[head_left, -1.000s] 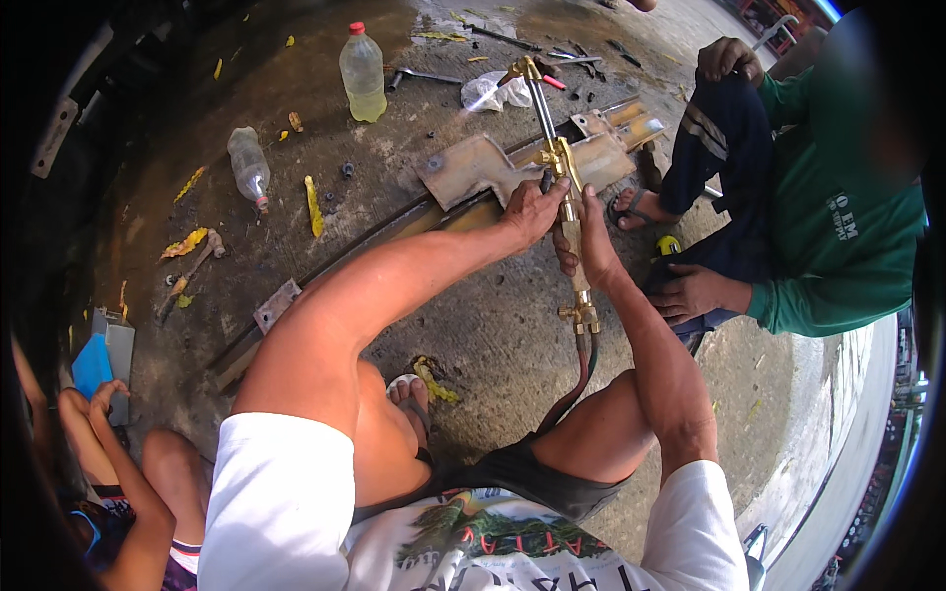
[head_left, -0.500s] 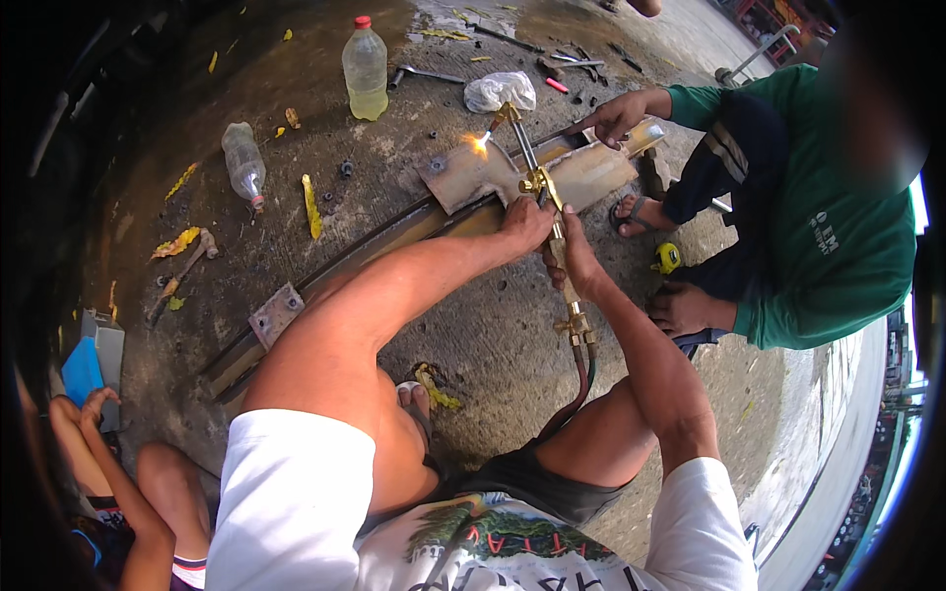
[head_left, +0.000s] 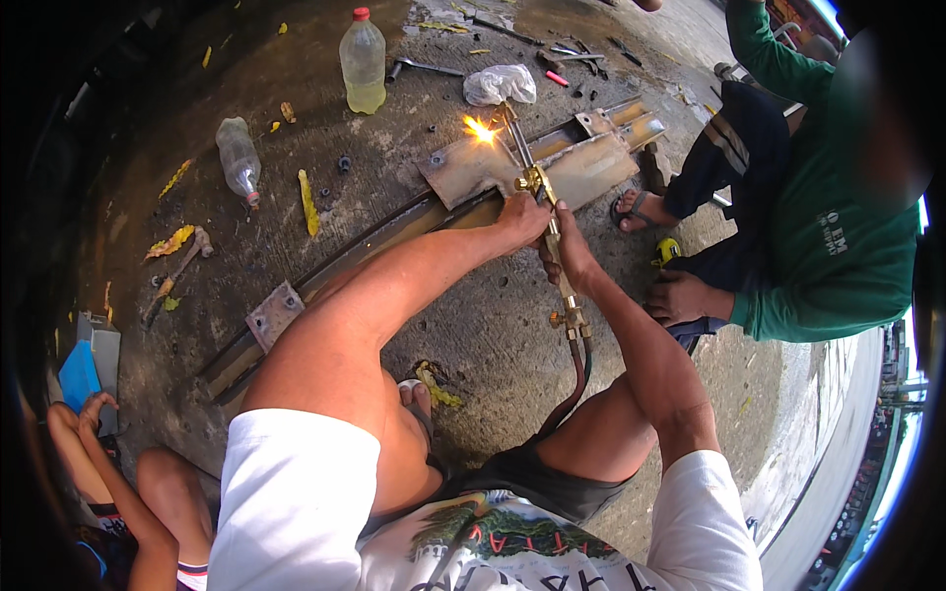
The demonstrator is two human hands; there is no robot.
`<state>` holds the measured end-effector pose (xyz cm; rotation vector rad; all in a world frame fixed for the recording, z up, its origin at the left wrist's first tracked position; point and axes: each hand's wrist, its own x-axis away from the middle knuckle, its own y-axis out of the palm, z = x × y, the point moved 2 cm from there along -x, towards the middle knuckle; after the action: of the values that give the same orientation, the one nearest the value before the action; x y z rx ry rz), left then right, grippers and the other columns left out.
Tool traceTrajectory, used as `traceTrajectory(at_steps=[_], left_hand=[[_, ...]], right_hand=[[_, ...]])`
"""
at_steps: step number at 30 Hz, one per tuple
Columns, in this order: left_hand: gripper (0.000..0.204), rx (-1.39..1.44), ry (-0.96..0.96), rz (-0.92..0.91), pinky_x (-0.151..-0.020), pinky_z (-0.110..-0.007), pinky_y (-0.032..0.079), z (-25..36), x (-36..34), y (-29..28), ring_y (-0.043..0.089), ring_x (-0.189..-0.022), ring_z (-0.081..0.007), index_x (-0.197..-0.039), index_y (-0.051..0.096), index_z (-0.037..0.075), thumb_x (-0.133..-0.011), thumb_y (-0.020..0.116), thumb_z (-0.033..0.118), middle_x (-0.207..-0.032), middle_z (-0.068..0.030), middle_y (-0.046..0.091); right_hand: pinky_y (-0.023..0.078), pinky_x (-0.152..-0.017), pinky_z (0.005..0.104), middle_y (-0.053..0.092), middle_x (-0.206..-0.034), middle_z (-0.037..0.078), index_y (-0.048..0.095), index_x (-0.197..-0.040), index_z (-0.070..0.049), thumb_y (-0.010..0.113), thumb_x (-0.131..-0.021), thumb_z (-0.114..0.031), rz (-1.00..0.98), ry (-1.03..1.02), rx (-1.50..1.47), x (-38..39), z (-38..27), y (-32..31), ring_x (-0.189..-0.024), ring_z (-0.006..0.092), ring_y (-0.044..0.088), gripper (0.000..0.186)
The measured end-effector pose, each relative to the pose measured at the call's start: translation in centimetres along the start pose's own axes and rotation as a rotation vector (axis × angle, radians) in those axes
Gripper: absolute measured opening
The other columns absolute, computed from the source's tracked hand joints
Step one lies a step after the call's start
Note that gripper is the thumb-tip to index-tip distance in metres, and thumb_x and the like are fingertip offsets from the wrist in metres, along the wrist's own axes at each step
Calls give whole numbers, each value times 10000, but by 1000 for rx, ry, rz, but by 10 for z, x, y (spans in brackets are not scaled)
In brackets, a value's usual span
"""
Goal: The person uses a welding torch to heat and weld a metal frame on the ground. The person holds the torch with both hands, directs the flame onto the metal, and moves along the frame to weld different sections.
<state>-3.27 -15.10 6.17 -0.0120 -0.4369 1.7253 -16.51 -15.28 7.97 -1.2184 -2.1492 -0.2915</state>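
**While both hands are clamped on the torch, its flame sits at the steel plate's far edge**

Head view: cutting torch (head_left: 533,180) is up off the concrete floor (head_left: 473,340), over the steel beam (head_left: 379,239). Left hand (head_left: 525,219) grips just below the valve block; right hand (head_left: 574,258) wraps the handle behind it, nearer the body. Hands close together.

Clutter: beam lies slantwise under the torch, steel plate (head_left: 458,175) on it, holed end plate (head_left: 275,313) near its left end. Beyond the plate: white plastic bag (head_left: 500,85) just past the torch head, wrench (head_left: 429,68), upright bottle (head_left: 363,74) with red cap and yellowish liquid. Left: second bottle (head_left: 238,158) on its side, hammer (head_left: 179,279), yellow leaf (head_left: 308,202). Right: co-worker in a green shirt (head_left: 828,286) squats close by, sandaled foot (head_left: 634,207) near the beam's right end, yellow tape measure (head_left: 668,248) beside. Lower left: another person's knees (head_left: 172,483), grey box (head_left: 104,360) next to them. Hoses (head_left: 572,389) drop from the torch's rear toward the wearer's right thigh.

Orientation: long axis runs away from the wearer, leaning left, crossing the beam. Head bends left; flame (head_left: 480,130) points left.
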Motion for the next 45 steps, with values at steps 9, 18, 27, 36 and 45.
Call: traceTrajectory(at_steps=[9, 18, 27, 36, 45], left_hand=[[494, 5, 18, -37, -780, -473, 555, 1, 3, -3, 705, -917, -407, -1024, 645, -118, -929, 526, 352, -982, -307, 688], [454, -78, 39, -8, -782, -468, 555, -14, -14, 2, 709, -910, -390, -1055, 635, -103, -942, 514, 320, -965, -293, 695], [491, -81, 29, -30, -831, -477, 542, -8, -3, -1, 684, -983, -425, -1080, 627, -106, -942, 514, 352, -1033, -320, 674], [513, -112, 50, -56, -818, -486, 540, -9, -3, 0, 685, -967, -430, -1062, 622, -119, -945, 496, 365, -1010, -328, 671], [503, -96, 46, -34, -828, -491, 538, -9, -2, -2, 683, -971, -435, -1077, 625, -114, -938, 517, 357, -1024, -327, 671]], right_hand=[[333, -431, 331, 383, -564, -3, 548, -816, -67, 192, -903, -788, 35, -25, 41, -1, 3, 3, -443, 154, 360, 808], [361, -418, 339, 391, -574, 8, 493, -811, -81, 224, -946, -728, 16, -40, 29, -1, 1, 6, -443, 158, 396, 713], [345, -422, 343, 385, -579, 4, 516, -832, -62, 203, -954, -719, 32, -30, 45, 2, 1, 7, -445, 152, 373, 738], [345, -423, 333, 386, -587, -2, 561, -843, -40, 208, -941, -737, 52, -18, 47, -1, 6, 5, -451, 144, 371, 787], [343, -428, 330, 385, -581, -3, 536, -820, -56, 205, -929, -754, 40, -20, 40, 1, 4, 7, -452, 145, 367, 780]])
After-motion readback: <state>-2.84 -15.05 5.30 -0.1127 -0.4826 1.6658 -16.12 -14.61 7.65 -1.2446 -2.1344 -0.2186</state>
